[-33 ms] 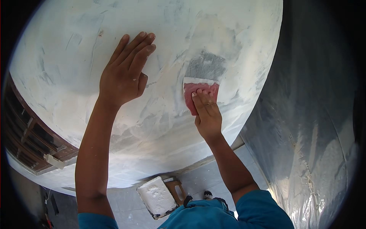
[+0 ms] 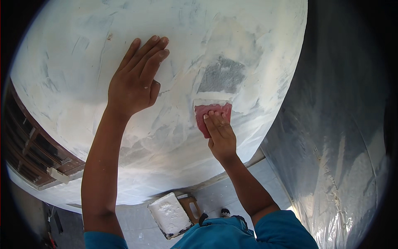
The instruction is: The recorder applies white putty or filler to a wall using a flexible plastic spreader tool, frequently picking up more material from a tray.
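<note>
My left hand (image 2: 133, 81) lies flat against the white, streaky wall (image 2: 174, 25), its fingers stretched out together and nothing held. To its right, my right hand (image 2: 222, 136) grips a red putty spreader (image 2: 201, 118), fingers pressed on its face and the thumb hidden behind. White putty coats the spreader's upper edge, which meets the wall. Just above it is a grey patch (image 2: 222, 74) bordered by a band of white filler.
A tray of white putty (image 2: 171, 215) stands on the tiled floor below, beside a brown stool (image 2: 190, 207). Clear plastic sheeting (image 2: 323, 166) hangs at the right. A dark brown wooden window frame (image 2: 37, 149) is set in the wall at the left.
My right hand and the spreader have moved down and slightly left, uncovering more of the grey patch and a white filler band below it. My left hand stays in place.
</note>
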Motion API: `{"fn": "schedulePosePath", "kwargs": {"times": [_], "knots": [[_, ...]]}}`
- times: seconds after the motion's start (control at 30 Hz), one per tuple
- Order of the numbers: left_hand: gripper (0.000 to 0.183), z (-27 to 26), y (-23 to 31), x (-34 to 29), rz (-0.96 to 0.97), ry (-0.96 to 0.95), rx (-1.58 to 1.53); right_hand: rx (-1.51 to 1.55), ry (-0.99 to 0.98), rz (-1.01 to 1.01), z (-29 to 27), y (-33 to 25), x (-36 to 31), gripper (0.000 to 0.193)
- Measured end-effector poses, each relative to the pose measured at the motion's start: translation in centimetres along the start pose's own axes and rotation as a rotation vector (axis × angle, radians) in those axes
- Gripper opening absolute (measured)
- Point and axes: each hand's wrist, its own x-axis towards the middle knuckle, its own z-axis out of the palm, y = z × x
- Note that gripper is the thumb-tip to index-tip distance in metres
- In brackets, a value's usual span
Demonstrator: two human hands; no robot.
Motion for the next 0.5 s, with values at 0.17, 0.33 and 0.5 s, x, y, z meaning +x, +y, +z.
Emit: {"fn": "schedulePosePath", "kwargs": {"times": [0.17, 0.33, 0.5], "knots": [[0.055, -0.3, -0.1, -0.4, 0.018, 0.003, 0.008, 0.169, -0.161, 0.113, -4.1, -0.1, -1.4, 0.050], [0.055, -0.5, -0.4, -0.7, 0.011, -0.009, 0.030, -0.015, 0.364, 0.167, -9.0, 5.8, 10.6, 0.055], [0.056, 0.4, 0.1, -0.1, 0.008, 0.020, 0.008, -0.070, 0.204, 0.113, -4.7, 7.0, 8.0, 0.054]]}}
